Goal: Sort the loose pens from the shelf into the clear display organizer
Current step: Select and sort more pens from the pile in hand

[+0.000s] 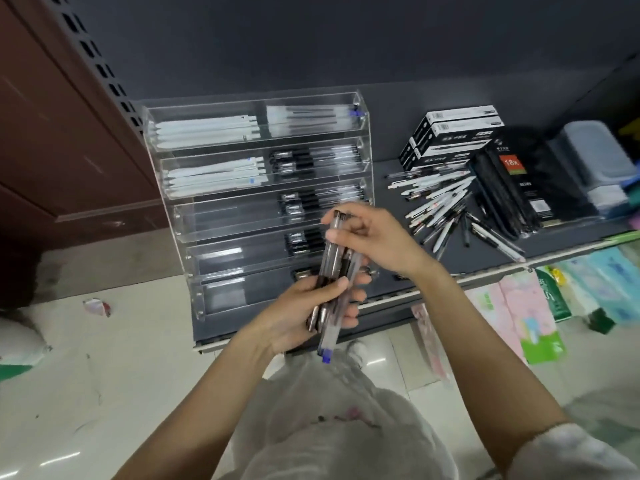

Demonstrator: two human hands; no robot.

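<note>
1. The left hand is gripping a bundle of pens, and the right hand above it is pinching the top of one clear pen
2. Judging by the loose fan, the slick round barrels could be slipping out and dropping to the tiled floor below the hands
3. The glossy clear organizer is sitting just beyond the hands; the loose pile is lying on the dark shelf to the right
</note>
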